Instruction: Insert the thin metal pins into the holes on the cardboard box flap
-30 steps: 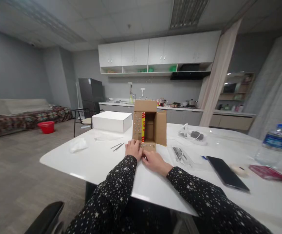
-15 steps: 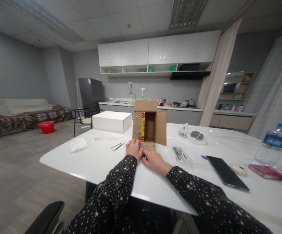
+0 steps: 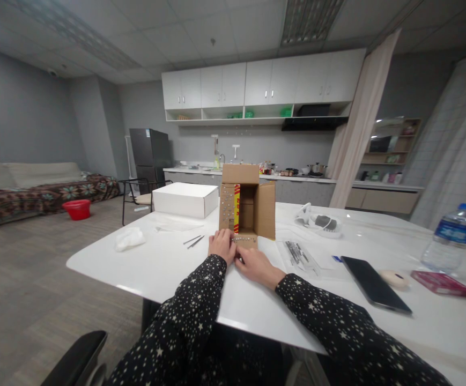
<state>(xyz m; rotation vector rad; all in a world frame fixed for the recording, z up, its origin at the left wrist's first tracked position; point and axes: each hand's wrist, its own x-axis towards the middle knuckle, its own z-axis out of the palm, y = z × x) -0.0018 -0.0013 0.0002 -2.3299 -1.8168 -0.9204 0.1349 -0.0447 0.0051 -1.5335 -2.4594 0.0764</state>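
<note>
An open cardboard box (image 3: 249, 210) stands on its side on the white table, its mouth facing me. Small shiny dots in rows cover its left flap (image 3: 228, 206), which also bears a yellow and red strip. More dots run along the front flap (image 3: 249, 240) lying toward me. My left hand (image 3: 221, 245) is at the front flap's left corner with its fingers curled together. Close against it, my right hand (image 3: 254, 264) lies just before that flap, thumb and fingers drawn together. Whatever sits between my fingertips is hidden. Two pairs of tweezers (image 3: 194, 241) lie to the left.
A white box (image 3: 185, 200) stands behind on the left, near crumpled white tissue (image 3: 130, 239). On the right are a clear case of metal tools (image 3: 299, 256), a phone (image 3: 373, 284), a water bottle (image 3: 452, 238), a dark pink box (image 3: 442, 282) and a white corded device (image 3: 319, 221).
</note>
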